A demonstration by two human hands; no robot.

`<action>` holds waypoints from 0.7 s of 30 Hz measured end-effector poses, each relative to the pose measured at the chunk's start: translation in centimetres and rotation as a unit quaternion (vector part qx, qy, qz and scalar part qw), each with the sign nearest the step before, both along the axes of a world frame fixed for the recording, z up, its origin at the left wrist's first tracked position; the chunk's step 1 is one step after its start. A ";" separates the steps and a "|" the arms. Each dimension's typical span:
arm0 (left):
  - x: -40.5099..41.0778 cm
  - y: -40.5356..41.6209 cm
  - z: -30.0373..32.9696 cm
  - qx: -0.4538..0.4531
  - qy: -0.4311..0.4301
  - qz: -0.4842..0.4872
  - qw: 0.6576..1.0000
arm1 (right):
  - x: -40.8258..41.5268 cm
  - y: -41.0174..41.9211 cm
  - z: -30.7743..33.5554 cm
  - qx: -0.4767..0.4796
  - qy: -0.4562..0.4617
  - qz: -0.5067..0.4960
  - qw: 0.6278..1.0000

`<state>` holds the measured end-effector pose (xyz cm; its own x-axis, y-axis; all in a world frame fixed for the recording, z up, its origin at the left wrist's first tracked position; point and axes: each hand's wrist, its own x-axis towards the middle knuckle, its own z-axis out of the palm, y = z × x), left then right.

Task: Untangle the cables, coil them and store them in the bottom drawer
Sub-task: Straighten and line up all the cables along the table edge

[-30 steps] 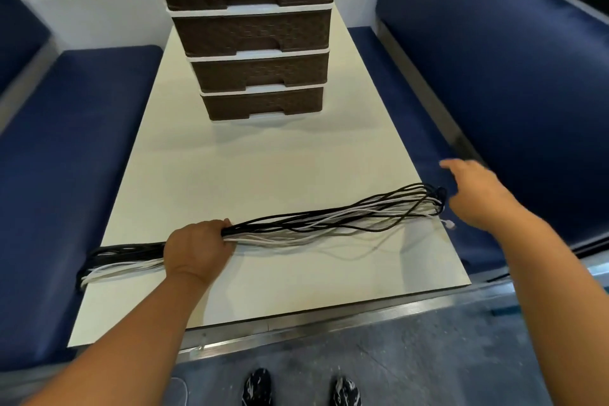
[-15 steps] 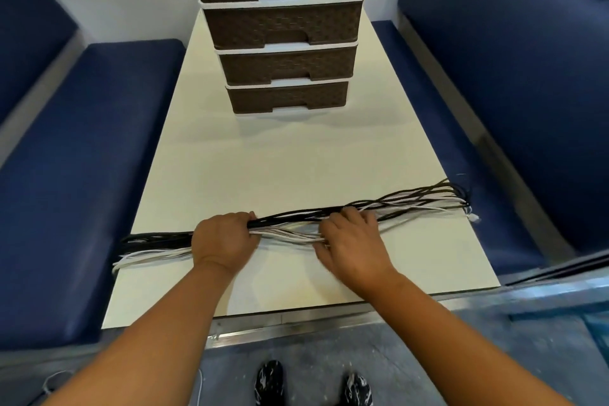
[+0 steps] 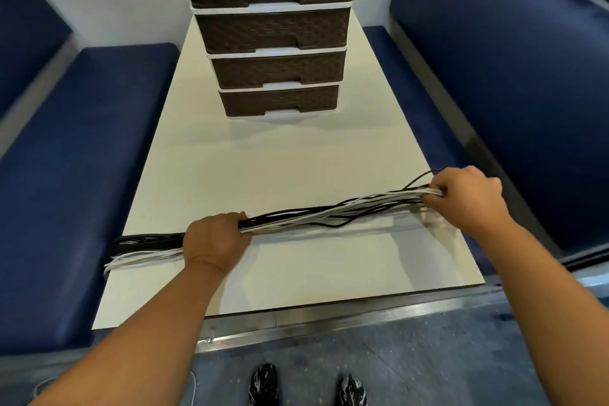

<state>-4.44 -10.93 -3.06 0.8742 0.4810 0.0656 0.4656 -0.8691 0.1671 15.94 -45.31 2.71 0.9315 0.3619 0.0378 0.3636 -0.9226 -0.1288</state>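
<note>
no readable text, labels, brands or numbers anywhere

table [image 3: 270,171] bare between cables [image 3: 329,216] and drawers | drawer unit [image 3: 273,43] blocks far end

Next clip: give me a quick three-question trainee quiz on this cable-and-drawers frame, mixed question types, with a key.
1. True or false: the bottom drawer of the drawer unit is pulled open.
2. Which hand grips the cable bundle near the table's right edge?
A. left hand
B. right hand
C. neither
3. Fill in: the cables in the bundle are black and ____.

Key
1. False: all four drawers are closed.
2. B: the right hand holds the right end, while the left hand grips the bundle further left, and the loose ends trail past the table's left edge.
3. White.
</note>
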 end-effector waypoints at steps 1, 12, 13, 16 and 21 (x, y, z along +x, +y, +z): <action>0.0 0.0 0.0 0.001 0.000 0.003 1.000 | 0.0 -0.2 -0.1 0.029 -0.005 -0.015 0.999; 0.1 -0.4 0.2 0.000 -0.001 0.025 1.000 | -0.3 -1.6 -0.1 0.150 0.022 -0.006 0.988; 0.2 -0.4 0.2 0.003 -0.004 0.030 1.000 | -0.2 -1.5 0.2 0.170 0.030 -0.007 0.985; 0.2 -0.4 0.2 0.008 0.000 0.036 0.999 | 1.0 -1.8 0.9 0.107 0.039 -0.005 0.993; 0.2 -0.7 0.3 -0.001 -0.005 0.041 0.999 | 3.8 -3.6 0.0 0.046 0.146 -0.015 0.988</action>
<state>-4.26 -11.68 -2.79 0.8316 0.5506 0.0729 0.5329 -0.8280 0.1746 19.76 -48.93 2.68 0.9181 0.3408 -0.2022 0.2708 -0.9121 -0.3078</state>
